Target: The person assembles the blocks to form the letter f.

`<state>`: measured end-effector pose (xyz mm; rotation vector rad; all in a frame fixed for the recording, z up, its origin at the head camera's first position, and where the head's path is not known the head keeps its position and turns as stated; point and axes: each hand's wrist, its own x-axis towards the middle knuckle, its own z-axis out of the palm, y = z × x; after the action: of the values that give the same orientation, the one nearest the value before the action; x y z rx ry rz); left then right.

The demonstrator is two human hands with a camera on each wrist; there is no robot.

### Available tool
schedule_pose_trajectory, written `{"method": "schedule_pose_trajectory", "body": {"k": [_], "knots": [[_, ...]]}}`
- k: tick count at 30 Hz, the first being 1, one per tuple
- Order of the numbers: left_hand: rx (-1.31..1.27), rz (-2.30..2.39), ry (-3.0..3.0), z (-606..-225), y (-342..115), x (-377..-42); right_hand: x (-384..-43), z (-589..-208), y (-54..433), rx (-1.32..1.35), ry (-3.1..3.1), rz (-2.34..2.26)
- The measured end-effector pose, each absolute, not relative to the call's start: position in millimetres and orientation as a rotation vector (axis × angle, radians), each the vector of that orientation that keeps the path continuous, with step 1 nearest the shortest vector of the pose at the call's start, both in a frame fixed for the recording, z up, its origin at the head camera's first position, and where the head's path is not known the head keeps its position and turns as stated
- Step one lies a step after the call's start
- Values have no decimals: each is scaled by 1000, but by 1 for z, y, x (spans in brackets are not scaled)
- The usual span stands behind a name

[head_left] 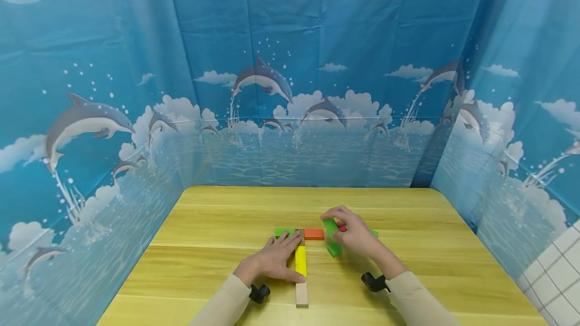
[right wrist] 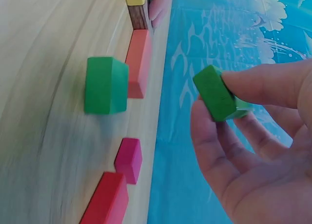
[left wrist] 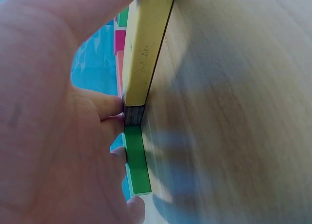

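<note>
Blocks form a T on the table: a green block (head_left: 284, 232), a dark brown block (left wrist: 133, 115) and an orange block (head_left: 314, 234) across, with a yellow block (head_left: 301, 260) and a pale wooden block (head_left: 301, 293) running down. My left hand (head_left: 274, 260) rests along the T, its fingers by the green and dark brown blocks and its thumb near the yellow-pale joint. Above the table, my right hand (head_left: 355, 235) pinches a green block (right wrist: 214, 92) between thumb and fingers. Beneath it another green block (right wrist: 105, 85) lies near the orange one.
A magenta block (right wrist: 129, 160) and a red block (right wrist: 106, 199) lie on the table to the right of the T. Partly behind my right hand, some green (head_left: 374, 233) shows. A dolphin-patterned curtain (head_left: 299, 155) surrounds the wooden table (head_left: 204, 245) at the back and sides.
</note>
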<state>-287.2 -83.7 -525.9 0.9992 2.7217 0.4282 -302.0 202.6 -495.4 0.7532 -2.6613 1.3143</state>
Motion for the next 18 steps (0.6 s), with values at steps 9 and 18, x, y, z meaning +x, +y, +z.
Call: {"method": "schedule_pose_trajectory", "body": {"k": [9, 18], "knots": [[1003, 444, 2721, -523, -83, -285, -311, -491, 187, 622, -2589, 1436], [997, 438, 2719, -526, -85, -286, -323, -493, 170, 615, -2520, 1534]]}}
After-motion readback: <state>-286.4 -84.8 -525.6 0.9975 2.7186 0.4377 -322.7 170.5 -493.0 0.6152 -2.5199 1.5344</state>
